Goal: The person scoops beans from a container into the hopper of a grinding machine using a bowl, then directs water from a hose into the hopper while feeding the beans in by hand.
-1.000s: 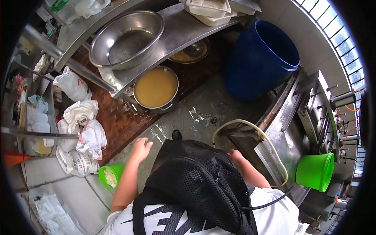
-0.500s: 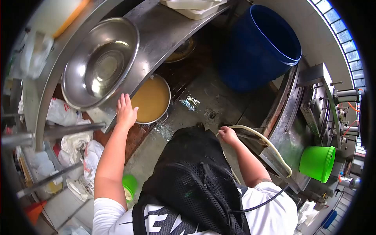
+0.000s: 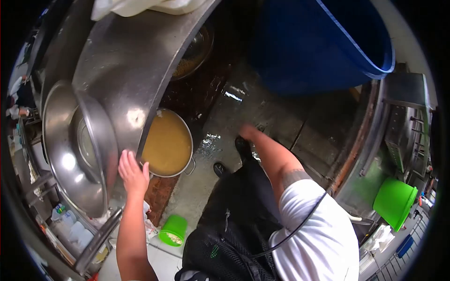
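Observation:
My left hand point(image 3: 133, 176) has its fingers stretched out at the edge of the steel table point(image 3: 126, 61), beside the large steel basin point(image 3: 79, 150). The basin stands tilted at the left. Below the table edge, just right of that hand, a pot point(image 3: 167, 143) holds a cloudy yellow-brown liquid. My right hand point(image 3: 248, 132) is out in front over the floor, above my shoe, blurred by motion; its fingers cannot be made out, nor whether it holds anything.
A big blue barrel point(image 3: 300, 51) stands ahead to the right. Under the table sits a bowl with grains point(image 3: 192, 58). One green bucket point(image 3: 174, 229) is low near my left side, another point(image 3: 394, 202) at the far right. The floor point(image 3: 211, 126) has wet patches.
My view has moved closer to the table. My right hand has left the place beside the pale hose and reaches forward. The basin now appears tilted. My left hand stays by the table edge.

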